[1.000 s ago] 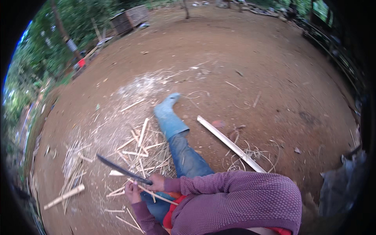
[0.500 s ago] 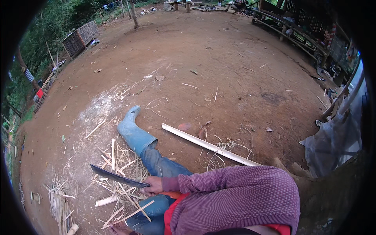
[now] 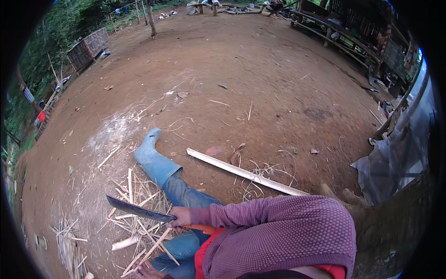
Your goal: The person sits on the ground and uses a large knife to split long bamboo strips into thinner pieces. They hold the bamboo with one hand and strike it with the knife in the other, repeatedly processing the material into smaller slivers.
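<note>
My right hand point(image 3: 180, 217) is wrapped around a machete point(image 3: 139, 211) with a dark blade and an orange handle. Its blade points left, across the strips on the ground. Low in the picture, my left hand point(image 3: 147, 270) is closed on a thin pale bamboo strip point(image 3: 155, 242), which slants up toward the right beside my bent knee. Part of the left hand is cut off by the lower edge. Around both hands lie several split strips point(image 3: 134, 186) and a wider split piece point(image 3: 124, 243).
My leg in a blue boot point(image 3: 155, 160) stretches forward on brown soil. A long split bamboo length point(image 3: 241, 173) lies to its right. A bundle of thin strips point(image 3: 69, 249) is at lower left. Plastic sheeting point(image 3: 395, 162) hangs at right; a wooden bench point(image 3: 334, 39) stands farther back.
My left hand has risen slightly and moved right, and its strip now slants more steeply. The right hand still grips the machete almost in place. The whole view has shifted slightly.
</note>
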`<action>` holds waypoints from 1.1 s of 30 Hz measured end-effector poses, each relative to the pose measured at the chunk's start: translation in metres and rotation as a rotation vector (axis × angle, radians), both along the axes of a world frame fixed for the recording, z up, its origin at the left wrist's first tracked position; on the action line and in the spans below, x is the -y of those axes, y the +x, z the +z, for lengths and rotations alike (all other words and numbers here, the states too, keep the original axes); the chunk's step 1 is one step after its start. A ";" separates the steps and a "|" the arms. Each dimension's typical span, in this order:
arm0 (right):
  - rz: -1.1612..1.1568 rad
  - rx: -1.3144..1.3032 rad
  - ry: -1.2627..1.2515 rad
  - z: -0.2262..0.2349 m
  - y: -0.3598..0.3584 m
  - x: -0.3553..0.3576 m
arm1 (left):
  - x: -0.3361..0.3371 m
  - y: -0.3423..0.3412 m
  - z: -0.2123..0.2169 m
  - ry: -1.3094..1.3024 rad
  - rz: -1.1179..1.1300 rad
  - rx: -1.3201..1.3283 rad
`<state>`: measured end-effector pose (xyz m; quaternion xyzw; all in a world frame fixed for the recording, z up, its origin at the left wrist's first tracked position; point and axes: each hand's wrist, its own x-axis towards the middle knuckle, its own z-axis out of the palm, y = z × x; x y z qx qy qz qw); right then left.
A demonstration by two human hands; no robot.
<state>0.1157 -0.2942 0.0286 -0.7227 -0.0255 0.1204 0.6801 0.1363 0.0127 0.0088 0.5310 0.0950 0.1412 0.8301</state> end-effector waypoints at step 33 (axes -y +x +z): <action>0.058 0.689 -1.098 0.012 -0.020 0.032 | 0.115 -0.051 0.037 1.297 -0.277 -0.123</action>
